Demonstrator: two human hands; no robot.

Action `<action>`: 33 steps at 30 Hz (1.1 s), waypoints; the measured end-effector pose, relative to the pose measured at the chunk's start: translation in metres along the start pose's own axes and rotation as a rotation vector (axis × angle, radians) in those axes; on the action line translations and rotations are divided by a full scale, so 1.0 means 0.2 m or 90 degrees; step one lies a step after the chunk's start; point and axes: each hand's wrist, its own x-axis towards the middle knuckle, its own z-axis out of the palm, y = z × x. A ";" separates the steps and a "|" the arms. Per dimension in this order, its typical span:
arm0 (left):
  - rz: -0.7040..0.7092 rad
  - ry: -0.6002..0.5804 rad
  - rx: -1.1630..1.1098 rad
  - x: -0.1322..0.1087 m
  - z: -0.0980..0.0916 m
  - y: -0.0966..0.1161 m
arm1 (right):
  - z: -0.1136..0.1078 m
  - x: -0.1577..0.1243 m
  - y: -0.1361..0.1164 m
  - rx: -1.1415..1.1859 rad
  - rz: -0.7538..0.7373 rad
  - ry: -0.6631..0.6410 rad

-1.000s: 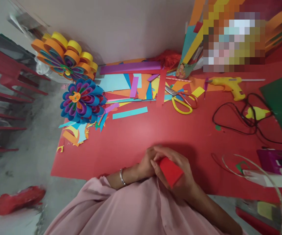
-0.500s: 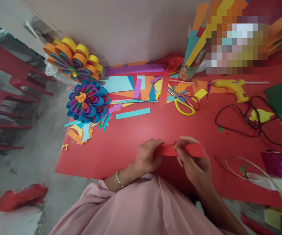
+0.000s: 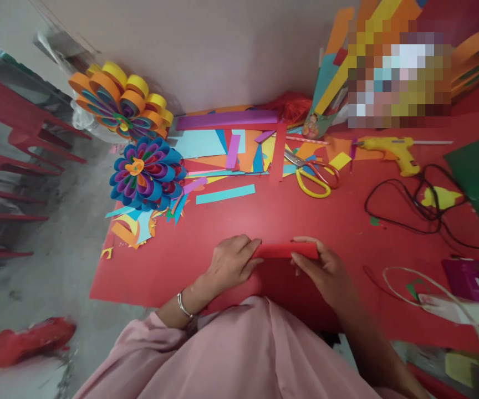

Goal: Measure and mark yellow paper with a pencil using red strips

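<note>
"Holding what now?"
"A red strip (image 3: 278,251), pinched between your left hand (image 3: 232,260) and right hand (image 3: 323,267), over the table (image 3: 173,252)."
"And what changed?"
"Straightened since a second ago, so both ends are controlled"

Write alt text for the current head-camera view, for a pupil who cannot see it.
A person's left hand and right hand hold a red paper strip between them over a red table. Farther back lie coloured paper pieces, scissors and a yellow glue gun, with two paper flowers at the picture's left.
</note>
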 end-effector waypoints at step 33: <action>-0.049 -0.088 0.129 0.42 -0.33 -0.67 | 0.13 0.24 0.03 -0.710 -0.479 -0.022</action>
